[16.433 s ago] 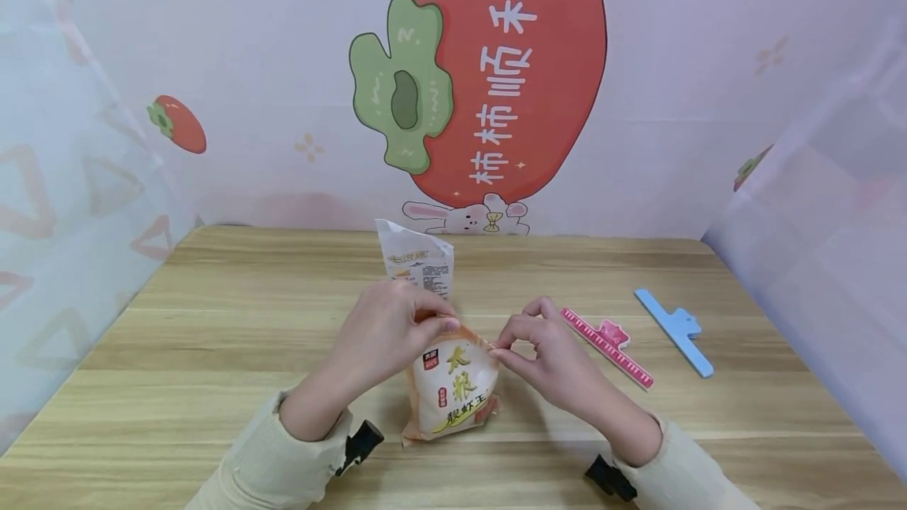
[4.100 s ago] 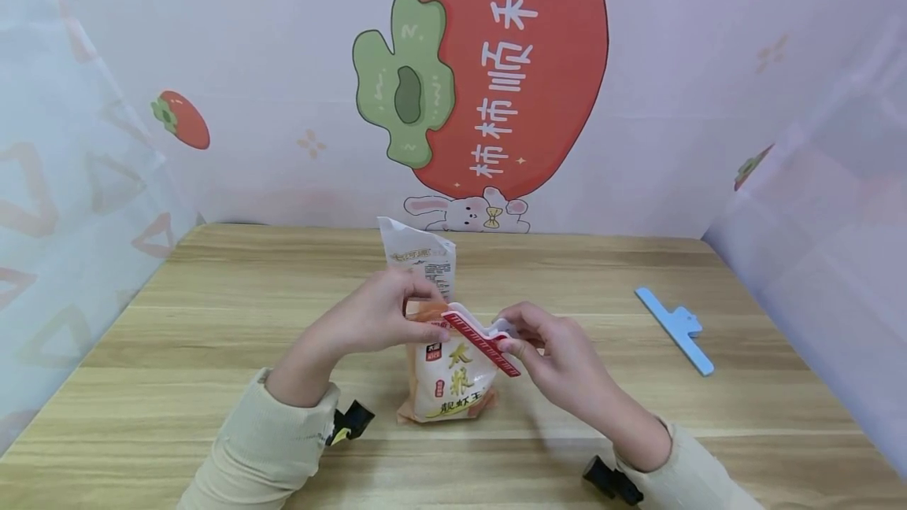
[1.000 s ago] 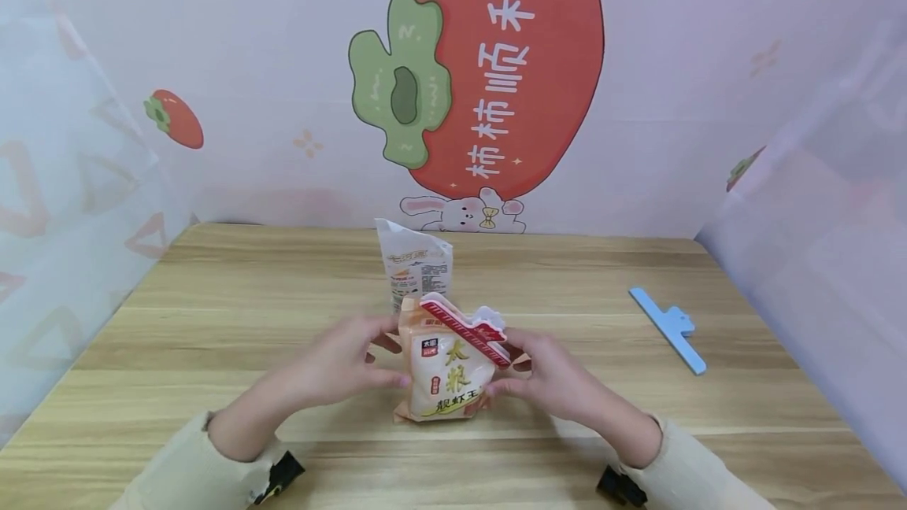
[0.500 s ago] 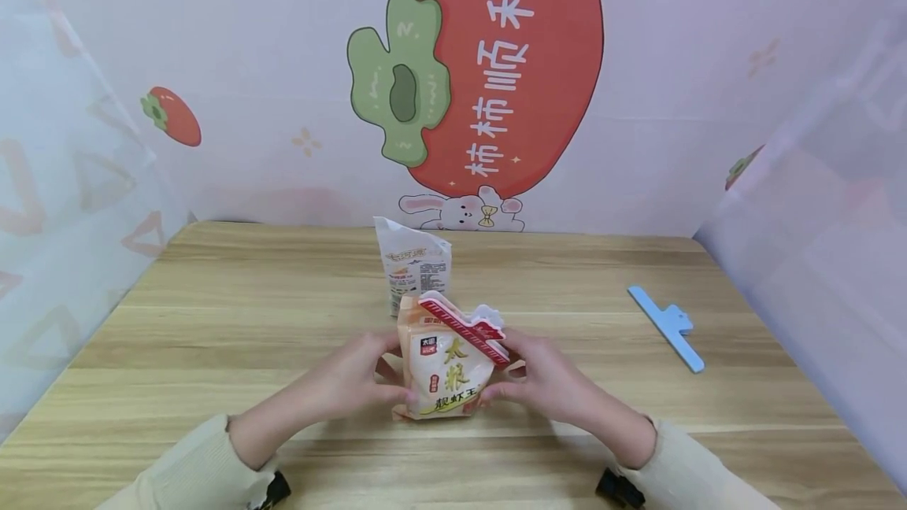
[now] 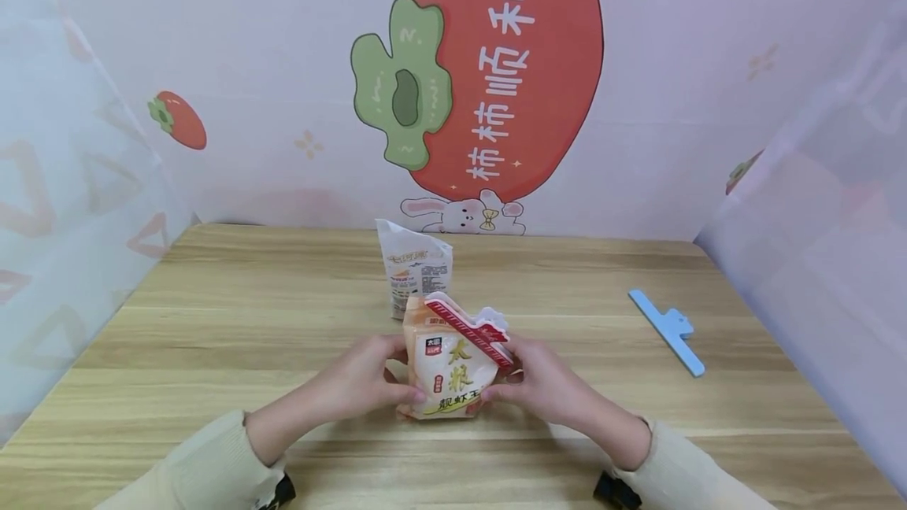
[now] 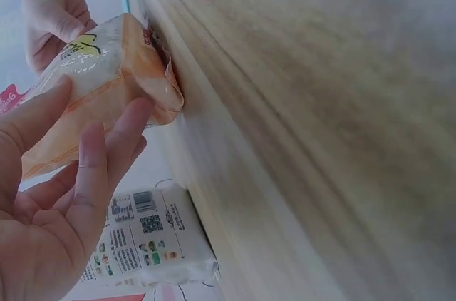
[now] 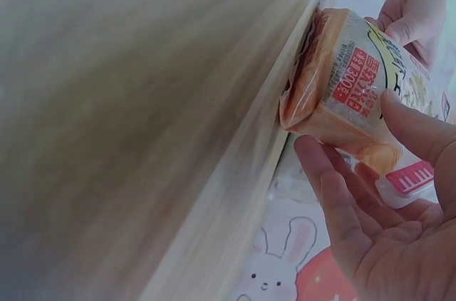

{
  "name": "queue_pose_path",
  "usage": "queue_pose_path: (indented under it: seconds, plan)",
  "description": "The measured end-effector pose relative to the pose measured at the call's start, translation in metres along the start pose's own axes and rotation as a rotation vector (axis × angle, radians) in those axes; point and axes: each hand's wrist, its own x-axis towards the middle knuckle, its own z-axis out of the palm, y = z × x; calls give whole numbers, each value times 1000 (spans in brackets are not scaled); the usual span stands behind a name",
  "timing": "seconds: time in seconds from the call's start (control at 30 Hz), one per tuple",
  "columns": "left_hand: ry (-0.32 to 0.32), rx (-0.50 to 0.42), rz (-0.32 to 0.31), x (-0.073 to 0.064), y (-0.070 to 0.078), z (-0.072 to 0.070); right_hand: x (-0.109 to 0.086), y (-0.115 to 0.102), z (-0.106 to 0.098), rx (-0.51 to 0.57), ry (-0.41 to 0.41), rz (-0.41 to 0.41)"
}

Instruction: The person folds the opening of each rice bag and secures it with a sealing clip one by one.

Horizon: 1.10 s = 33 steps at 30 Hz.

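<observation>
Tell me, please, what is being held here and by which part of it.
The orange-and-white bag is held by the lower part of its two sides, the left hand on one and the right hand on the other.

The red clip (image 5: 472, 328), previously laid on the tabletop (image 5: 609, 431), has been fastened obliquely across the upper right corner of the orange-and-white bag (image 5: 453, 376), and the left-hand grip (image 5: 373, 381) and right-hand grip (image 5: 540, 384) have been relocated from the bag's top edge to its opposite sides.
</observation>
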Motion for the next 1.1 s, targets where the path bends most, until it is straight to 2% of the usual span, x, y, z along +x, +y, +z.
queue_pose_path:
  seconds: [0.3,0.6,0.77,1.1]
  plan:
    - [-14,-18,-12,17,3,7,-6,5,-10,8,36,81]
    - [-14,-2,21,34,5,13,-9,14,-21,36,42,67]
    - [-19,-12,17,42,8,16,-10,19,-26,53,49,74]
    - [15,8,45,61,10,23,-8,30,-39,70,88,79]
